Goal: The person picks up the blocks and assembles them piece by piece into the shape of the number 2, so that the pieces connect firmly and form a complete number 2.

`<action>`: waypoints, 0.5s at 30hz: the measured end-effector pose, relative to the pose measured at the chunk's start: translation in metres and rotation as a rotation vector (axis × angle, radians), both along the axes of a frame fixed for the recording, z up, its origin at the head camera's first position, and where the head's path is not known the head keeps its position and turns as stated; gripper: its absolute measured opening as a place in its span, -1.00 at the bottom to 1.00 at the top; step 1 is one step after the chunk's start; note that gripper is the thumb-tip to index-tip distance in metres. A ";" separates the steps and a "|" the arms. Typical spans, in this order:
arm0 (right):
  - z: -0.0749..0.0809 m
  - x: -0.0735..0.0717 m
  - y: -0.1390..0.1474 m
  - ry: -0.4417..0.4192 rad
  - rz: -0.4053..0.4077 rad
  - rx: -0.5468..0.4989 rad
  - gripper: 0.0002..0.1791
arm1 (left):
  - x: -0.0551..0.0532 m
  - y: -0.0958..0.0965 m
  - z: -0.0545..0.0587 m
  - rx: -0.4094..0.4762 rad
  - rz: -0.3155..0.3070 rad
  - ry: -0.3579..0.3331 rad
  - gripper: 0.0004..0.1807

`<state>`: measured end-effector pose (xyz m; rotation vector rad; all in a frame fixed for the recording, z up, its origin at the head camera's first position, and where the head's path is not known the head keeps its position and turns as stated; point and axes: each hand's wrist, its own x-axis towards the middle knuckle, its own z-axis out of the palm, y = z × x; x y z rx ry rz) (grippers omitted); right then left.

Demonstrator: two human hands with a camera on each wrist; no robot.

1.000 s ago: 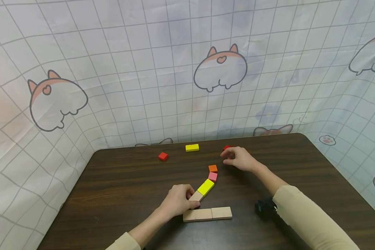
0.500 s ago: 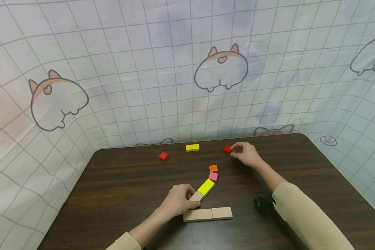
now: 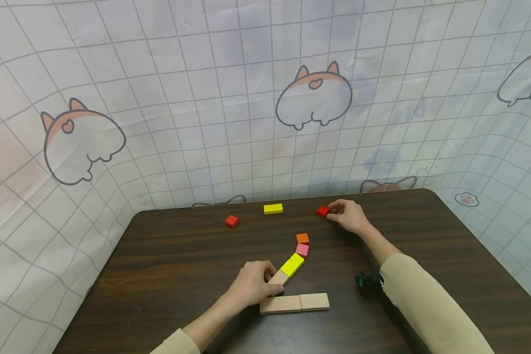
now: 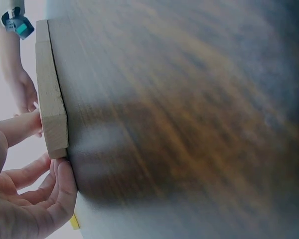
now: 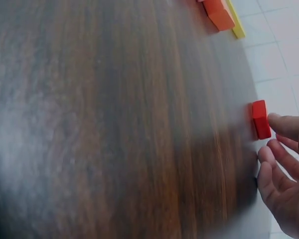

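In the head view my left hand (image 3: 253, 283) holds a plain wooden block (image 3: 278, 278) between thumb and fingers. That block leads into a curved row: a yellow block (image 3: 292, 265), a pink block (image 3: 302, 250) and an orange block (image 3: 303, 239). Farther back, my right hand (image 3: 350, 216) is at the right side of a small red block (image 3: 322, 211). The right wrist view has the thumb close against the red block (image 5: 261, 119), with the other fingers spread below it; contact is hard to tell. Two wooden blocks (image 3: 294, 303) lie end to end nearest me.
Near the table's back edge lie a yellow block (image 3: 273, 209) and another red block (image 3: 232, 221). A dark wrist device (image 3: 368, 280) hangs beneath the right sleeve. A white gridded cloth (image 3: 230, 147) hangs behind the dark wooden table (image 3: 168, 270).
My right hand has moved right and slightly back, uncovering the red block it partly hid, then nearly stopped beside it. The left hand and the row of blocks stay put.
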<state>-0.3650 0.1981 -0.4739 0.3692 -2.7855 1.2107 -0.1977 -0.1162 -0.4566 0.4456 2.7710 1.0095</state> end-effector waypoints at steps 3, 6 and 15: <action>0.000 -0.001 -0.003 0.009 -0.004 0.015 -0.64 | 0.000 0.000 0.000 -0.003 -0.001 0.004 -0.64; 0.001 -0.002 -0.006 0.013 -0.015 0.031 -0.63 | -0.001 0.000 0.000 -0.005 -0.003 0.007 -0.64; 0.001 -0.008 -0.015 0.028 -0.041 0.069 -0.65 | 0.000 0.000 0.001 -0.003 -0.001 0.003 -0.64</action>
